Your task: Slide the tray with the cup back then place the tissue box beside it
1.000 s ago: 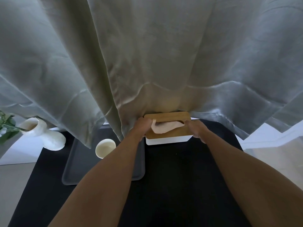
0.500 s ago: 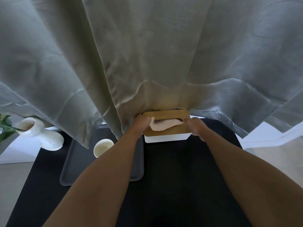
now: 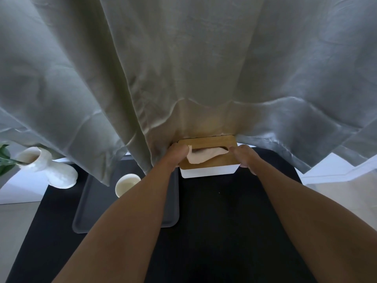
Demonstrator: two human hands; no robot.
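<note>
A white tissue box [image 3: 210, 172] with a wooden lid and a tissue sticking out sits on the black mat at the back, right of the grey tray [image 3: 95, 209]. My left hand [image 3: 176, 155] grips its left end and my right hand [image 3: 245, 158] grips its right end. A cream cup [image 3: 126, 184] stands on the tray near its far side. The tray's back edge is hidden under the curtain, and my left forearm covers its right part.
A grey-green curtain [image 3: 183, 68] hangs over the back of the table and touches the box's far edge. A white boot-shaped vase [image 3: 48, 168] with green leaves stands at the left, beyond the black mat [image 3: 224, 231].
Both hands have pushed the tissue box a little farther back toward the curtain. The tray and cup have stayed in place.
</note>
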